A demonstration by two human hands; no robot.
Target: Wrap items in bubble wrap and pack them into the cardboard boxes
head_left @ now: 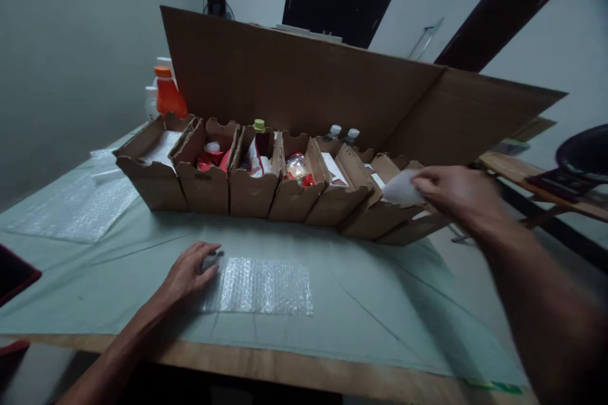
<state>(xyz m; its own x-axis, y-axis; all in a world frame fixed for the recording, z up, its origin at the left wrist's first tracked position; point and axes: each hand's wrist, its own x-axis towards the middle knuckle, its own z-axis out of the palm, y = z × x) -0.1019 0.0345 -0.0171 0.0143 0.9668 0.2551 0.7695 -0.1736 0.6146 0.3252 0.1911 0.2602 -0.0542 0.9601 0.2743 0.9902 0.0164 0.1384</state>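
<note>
A flat sheet of bubble wrap (266, 285) lies on the pale green cloth in front of me. Over its left end rests my left hand (192, 269), fingers stretched and apart. At the right end of the row of cardboard bins, my right hand (449, 190) pinches a thin whitish piece (400, 188), perhaps paper or film; blur hides its exact kind. The piece hangs over the rim of a tilted cardboard bin (365, 224). Other cardboard bins (209, 193) hold red packets, white cards and a clear packet with red parts.
More bubble wrap (76, 209) is spread at the left of the table. An orange bottle (168, 95) stands behind the bins at the left. A tall cardboard panel (294, 76) rises behind the row. At the far right is a wooden stool or bench (513, 171) with a dark object on it.
</note>
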